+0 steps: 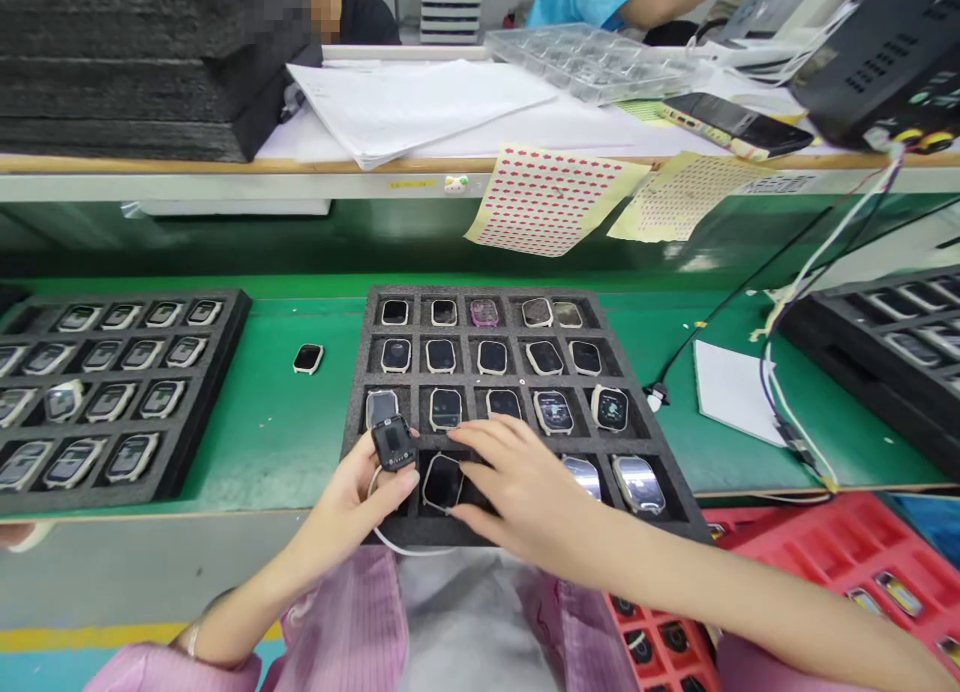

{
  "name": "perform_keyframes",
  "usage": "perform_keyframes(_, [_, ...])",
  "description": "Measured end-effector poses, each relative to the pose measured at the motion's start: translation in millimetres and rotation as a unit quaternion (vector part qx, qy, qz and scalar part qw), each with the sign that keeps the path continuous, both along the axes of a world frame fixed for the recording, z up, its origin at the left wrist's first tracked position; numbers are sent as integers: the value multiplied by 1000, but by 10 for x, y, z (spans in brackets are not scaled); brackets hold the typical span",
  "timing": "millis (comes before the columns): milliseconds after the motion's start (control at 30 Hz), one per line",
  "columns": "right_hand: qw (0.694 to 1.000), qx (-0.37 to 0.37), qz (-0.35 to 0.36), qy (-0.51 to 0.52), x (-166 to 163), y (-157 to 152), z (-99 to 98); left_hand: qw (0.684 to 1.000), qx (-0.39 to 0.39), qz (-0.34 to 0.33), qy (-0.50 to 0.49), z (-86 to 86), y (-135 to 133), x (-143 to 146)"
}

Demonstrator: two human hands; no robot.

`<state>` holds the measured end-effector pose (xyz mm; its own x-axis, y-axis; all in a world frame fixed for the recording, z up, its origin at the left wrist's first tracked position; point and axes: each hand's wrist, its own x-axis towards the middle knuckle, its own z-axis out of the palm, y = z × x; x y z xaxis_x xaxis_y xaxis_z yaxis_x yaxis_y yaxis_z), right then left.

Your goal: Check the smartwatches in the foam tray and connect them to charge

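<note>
My left hand [367, 497] pinches a small black square charger [394, 442] with a white cable [397, 547] running down from it. It is held over the lower left of a black foam tray [358, 392]. In the front row of that tray my right hand [517, 482] has thumb and fingers at the edge of a smartwatch [442, 482] with a dark screen and pale frame. The watch lies tilted in its compartment. Other strapless watches fill the tray's compartments; two at the right, such as a watch [610, 408], show lit dials. My right forearm partly covers the front row.
A lone watch [307, 358] lies on the green table [277, 412], left of the tray. Another foam tray [202, 392] of watches is at left, more foam trays [847, 342] at right. Red trays [825, 552] sit lower right. A shelf [420, 182] with hanging sticker sheets [555, 197] spans the back.
</note>
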<state>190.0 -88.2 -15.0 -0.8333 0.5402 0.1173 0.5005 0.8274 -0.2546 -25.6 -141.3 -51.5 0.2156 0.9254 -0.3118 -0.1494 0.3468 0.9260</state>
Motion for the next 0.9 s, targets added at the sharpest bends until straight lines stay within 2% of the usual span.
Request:
perform_keyframes(100, [995, 50, -19, -80, -302, -16, -98, 1000, 11, 4, -10, -49, -14, 6])
perform_keyframes(167, [994, 57, -6, -98, -371, 11, -117, 999, 20, -7, -25, -57, -2, -1])
perform_keyframes(400, [992, 53, 42, -109, -298, 76, -76, 997, 13, -54, -55, -28, 85, -18])
perform_keyframes(533, [993, 19, 71, -88, -277, 108, -77, 996, 27, -60, -62, -46, 96, -14])
perform_keyframes(633, [996, 6, 82, -34, -215, 167, 26, 996, 33, -57, -67, -58, 97, -10])
perform_keyframes(767, [996, 25, 55, 62, -151, 240, 259, 994, 42, -79, -62, -75, 92, -24])
perform_keyframes(900, [993, 46, 88, 61, -249, 264, 318, 990, 44, -115, -61, -85, 92, -24])
